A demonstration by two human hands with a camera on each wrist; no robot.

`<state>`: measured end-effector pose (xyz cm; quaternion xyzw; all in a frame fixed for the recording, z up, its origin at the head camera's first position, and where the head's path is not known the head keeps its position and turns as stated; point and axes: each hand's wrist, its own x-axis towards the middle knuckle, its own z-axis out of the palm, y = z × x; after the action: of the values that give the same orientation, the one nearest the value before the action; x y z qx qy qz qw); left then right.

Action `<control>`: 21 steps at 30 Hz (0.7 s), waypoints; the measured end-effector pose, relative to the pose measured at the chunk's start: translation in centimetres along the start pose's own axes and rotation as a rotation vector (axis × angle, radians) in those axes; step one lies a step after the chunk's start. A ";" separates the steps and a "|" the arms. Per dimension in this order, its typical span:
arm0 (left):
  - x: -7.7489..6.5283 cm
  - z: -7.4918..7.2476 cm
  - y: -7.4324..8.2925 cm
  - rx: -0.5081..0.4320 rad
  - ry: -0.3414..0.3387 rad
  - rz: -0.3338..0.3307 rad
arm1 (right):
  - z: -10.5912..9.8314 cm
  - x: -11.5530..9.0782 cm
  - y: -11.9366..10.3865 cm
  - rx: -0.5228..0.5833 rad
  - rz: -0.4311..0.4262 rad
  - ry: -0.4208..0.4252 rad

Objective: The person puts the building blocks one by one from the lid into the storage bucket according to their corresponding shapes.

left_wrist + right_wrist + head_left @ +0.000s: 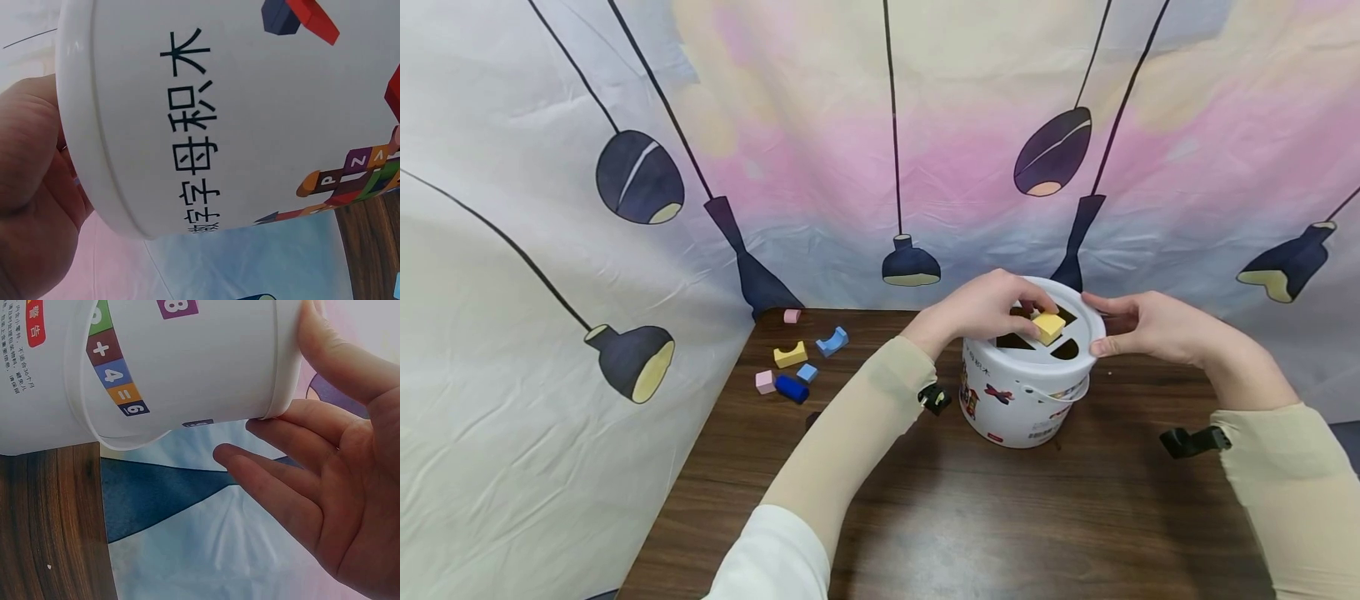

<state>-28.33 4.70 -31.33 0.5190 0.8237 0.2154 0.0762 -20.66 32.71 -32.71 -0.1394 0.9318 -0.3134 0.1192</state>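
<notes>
A white bucket (1015,421) with printed pictures and a wire-like white handle (1078,392) stands upright on the table. Its white lid (1037,354) has several dark shaped holes. Over one hole, my left hand (981,307) pinches a yellow block (1049,326) between thumb and fingers; the block hides part of the hole. At the lid's right edge, my right hand (1161,327) holds the bucket's rim (287,362) with thumb and forefinger. Two other fingers (275,494) of that hand stay off the bucket. In the left wrist view, the bucket hides the left fingertips.
Left on the wooden table (1000,525) lie a yellow arch block (790,355), a blue arch block (832,341), a dark blue cylinder (792,388), a small light blue block (807,372) and two pink blocks (765,382). A lamp-patterned cloth (820,167) hangs behind.
</notes>
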 end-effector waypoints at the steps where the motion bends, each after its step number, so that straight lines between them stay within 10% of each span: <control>1: 0.0 0.0 0.0 0.003 -0.004 -0.001 | 0.0 0.0 0.0 -0.002 -0.001 0.000; 21: -0.4 0.3 -0.1 0.029 0.011 -0.024 | 0.1 -0.1 0.0 0.009 -0.005 0.012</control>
<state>-28.15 4.36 -31.67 0.5088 0.8334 0.2052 0.0668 -20.54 32.73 -32.75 -0.1394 0.9306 -0.3187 0.1135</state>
